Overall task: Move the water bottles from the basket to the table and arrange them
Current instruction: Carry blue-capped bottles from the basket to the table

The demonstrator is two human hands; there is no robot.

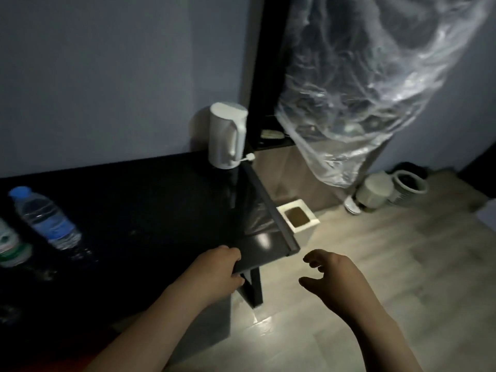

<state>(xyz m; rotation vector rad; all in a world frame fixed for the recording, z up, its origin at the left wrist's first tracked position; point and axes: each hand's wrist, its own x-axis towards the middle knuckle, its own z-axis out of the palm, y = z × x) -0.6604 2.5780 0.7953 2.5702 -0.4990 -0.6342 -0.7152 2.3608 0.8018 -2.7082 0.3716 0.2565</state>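
Two water bottles stand on the black table [150,210] at the far left: one with a blue cap and blue label [45,218], and one with a green label [12,245] cut off by the frame edge. My left hand [217,272] grips the table's front edge near its right corner, fingers curled round it. My right hand [330,275] hovers over the floor to the right of the table, fingers loosely curled and holding nothing. No basket is in view.
A white kettle [228,135] stands at the table's back right corner. Clothes in a clear plastic cover [362,84] hang on the right. On the floor are a white square bin [298,216], a white pot [375,193] and a round bin [409,186].
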